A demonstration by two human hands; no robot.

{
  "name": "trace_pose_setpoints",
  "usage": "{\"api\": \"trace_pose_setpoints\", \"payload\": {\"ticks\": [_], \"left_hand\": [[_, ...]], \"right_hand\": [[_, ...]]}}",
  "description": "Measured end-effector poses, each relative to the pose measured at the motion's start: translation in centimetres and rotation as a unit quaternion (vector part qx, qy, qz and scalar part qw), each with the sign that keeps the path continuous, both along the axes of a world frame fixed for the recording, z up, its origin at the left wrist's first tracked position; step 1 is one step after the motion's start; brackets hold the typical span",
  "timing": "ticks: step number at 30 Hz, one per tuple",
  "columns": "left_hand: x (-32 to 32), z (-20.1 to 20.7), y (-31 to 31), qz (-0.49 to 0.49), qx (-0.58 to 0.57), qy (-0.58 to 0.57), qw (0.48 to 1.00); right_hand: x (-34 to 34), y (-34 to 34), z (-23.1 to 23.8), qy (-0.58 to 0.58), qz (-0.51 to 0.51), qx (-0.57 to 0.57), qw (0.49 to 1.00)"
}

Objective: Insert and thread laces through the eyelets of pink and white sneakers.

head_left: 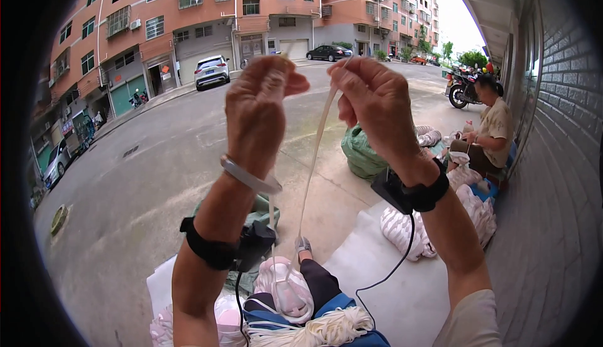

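Left hand (260,99) and right hand (374,99) were both raised before the head, well above the lap. Head view, the only one: right thumb and forefinger pinched one length of cream lace (317,143). Left thumb and fingers were pressed together and appeared to pinch a second length, though the hand hid most of that grip.

Both lengths ran down to a pink-and-white shoe (290,293), lying across the far edge of the blue cloth (257,315) on the lap. A loose bunch of laces (326,328) lay on the cloth, nearer the body. Shoes in a pile (408,237) lay at the right edge of the white sheet (352,249); a seated co-worker (496,127) was beyond it, well apart.

Risks, as judged: neither hand steadied the shoe, so a hard pull could have lifted or tipped it off the cloth's far edge. Pulling more on one side could have drawn the lengths uneven. Should the knees shift, the bunch could have slid over the cloth's edge. A black cable (411,237) hung from the right wrist down to the lap; a wide arm swing could have snagged it on the bunch.
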State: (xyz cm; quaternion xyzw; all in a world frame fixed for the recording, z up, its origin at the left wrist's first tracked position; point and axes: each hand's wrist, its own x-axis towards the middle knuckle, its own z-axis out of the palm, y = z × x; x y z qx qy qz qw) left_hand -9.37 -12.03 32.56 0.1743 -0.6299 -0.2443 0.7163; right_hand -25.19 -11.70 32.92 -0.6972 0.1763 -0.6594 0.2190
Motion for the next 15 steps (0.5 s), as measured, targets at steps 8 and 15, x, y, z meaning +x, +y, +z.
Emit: {"api": "trace_pose_setpoints", "payload": {"ticks": [8, 15], "left_hand": [[0.3, -0.5, 0.8, -0.021, 0.039, -0.063, 0.997], [1.6, -1.1, -0.5, -0.014, 0.067, -0.089, 0.994]], "right_hand": [[1.7, 0.2, -0.2, 0.062, -0.036, -0.042, 0.997], [2.6, -2.4, 0.2, 0.13, -0.071, -0.061, 0.987]]}}
